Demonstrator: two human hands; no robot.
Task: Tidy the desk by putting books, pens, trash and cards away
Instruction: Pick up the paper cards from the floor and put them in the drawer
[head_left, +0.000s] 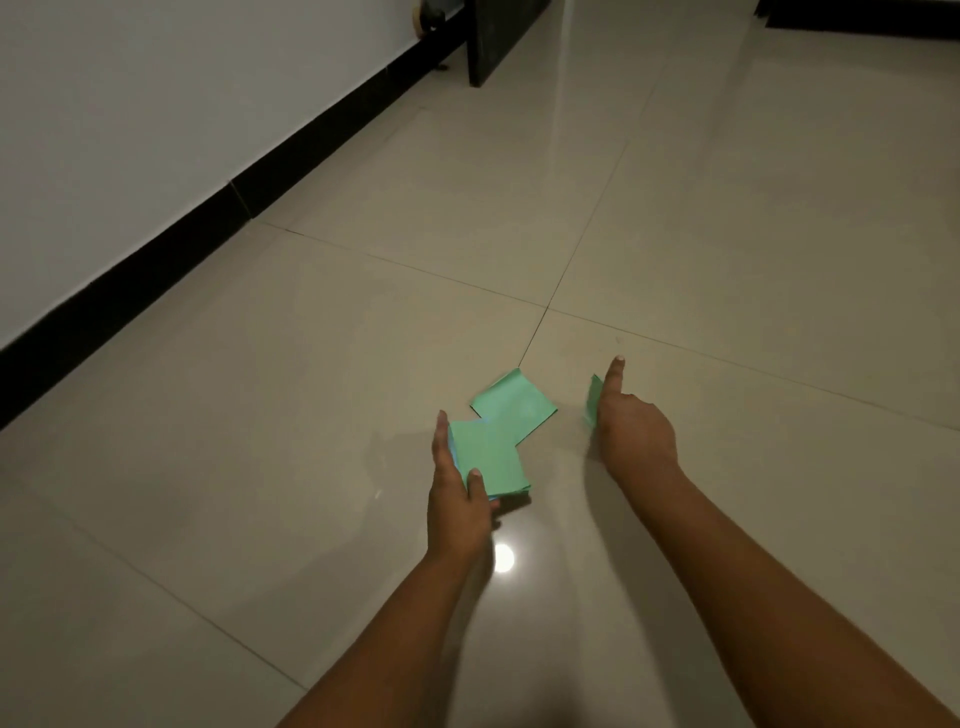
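I look down at a pale tiled floor. My left hand (457, 493) holds a small stack of green cards (488, 457) low over the tiles, thumb on top and fingers along the stack's left edge. A single green card (514, 402) lies flat on the floor just beyond the stack. My right hand (631, 426) is further right, forefinger stretched forward, with one green card (594, 397) held on edge against its left side; most of that card is hidden behind the hand.
A white wall with a black skirting board (208, 228) runs along the left. A dark furniture leg (498, 36) stands at the far end, and another dark edge (857, 15) shows top right. A lamp's reflection (503, 557) glares on the tile near my left wrist.
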